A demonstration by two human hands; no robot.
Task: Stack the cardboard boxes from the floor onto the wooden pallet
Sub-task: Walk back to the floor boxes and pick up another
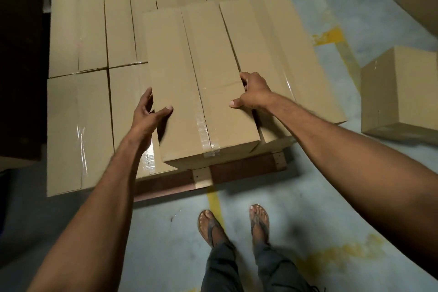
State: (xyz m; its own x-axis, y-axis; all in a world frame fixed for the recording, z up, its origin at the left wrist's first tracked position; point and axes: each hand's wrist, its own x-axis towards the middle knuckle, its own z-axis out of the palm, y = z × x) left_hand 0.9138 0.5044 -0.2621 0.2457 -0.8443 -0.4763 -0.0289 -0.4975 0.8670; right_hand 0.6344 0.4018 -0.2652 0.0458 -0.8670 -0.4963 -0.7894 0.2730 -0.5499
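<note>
A person's left grip point(151, 111) and right grip point(251, 95) clasp opposite sides of a cardboard box point(201, 83) atop the lower layer point(78, 125) at the wooden pallet point(237, 170)'s near edge, where sliding it rightward could pinch fingers point(243, 79) against its neighbour point(284, 54).

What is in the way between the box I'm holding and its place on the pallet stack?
No object visible. The held box is already over the lower layer of boxes on the wooden pallet. Only fingers of the right hand lie in the gap to the neighbouring upper box.
</note>
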